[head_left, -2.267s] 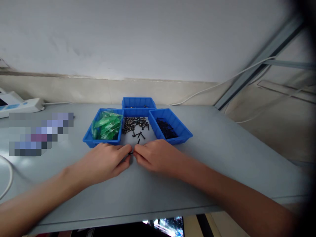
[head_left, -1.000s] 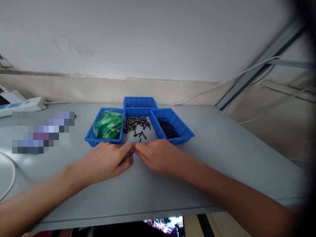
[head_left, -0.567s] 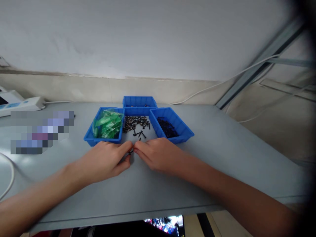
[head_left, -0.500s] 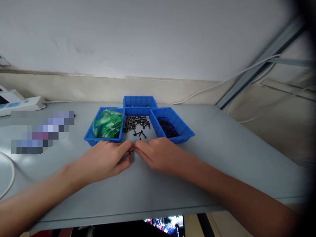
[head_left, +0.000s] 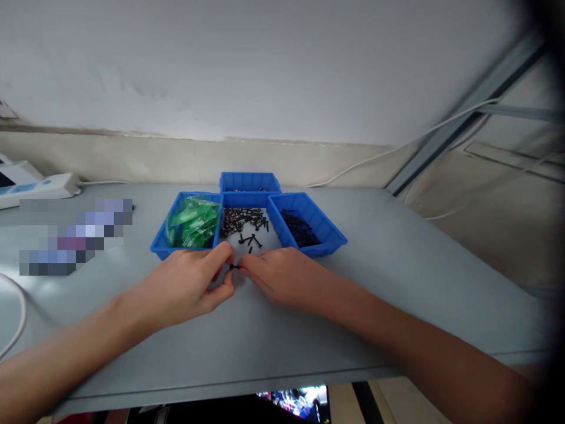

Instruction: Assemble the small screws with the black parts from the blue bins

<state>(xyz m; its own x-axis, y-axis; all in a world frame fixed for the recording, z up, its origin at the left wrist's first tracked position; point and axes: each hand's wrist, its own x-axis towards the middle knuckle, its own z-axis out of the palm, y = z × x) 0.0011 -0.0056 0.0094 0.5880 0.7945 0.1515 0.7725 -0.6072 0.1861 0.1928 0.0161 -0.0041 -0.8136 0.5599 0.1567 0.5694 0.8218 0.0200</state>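
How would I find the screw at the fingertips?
On the grey table, three blue bins border a screw pile. In front, the left hand faces the right hand. Between them juts the dark screw, pinched by the latter, unlike the pile's loose ones.

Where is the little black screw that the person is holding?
In the head view, below and left of the picture's centre, the black screw sticks out from the pinched right hand, its head by the parted thumb and forefinger of the left hand.
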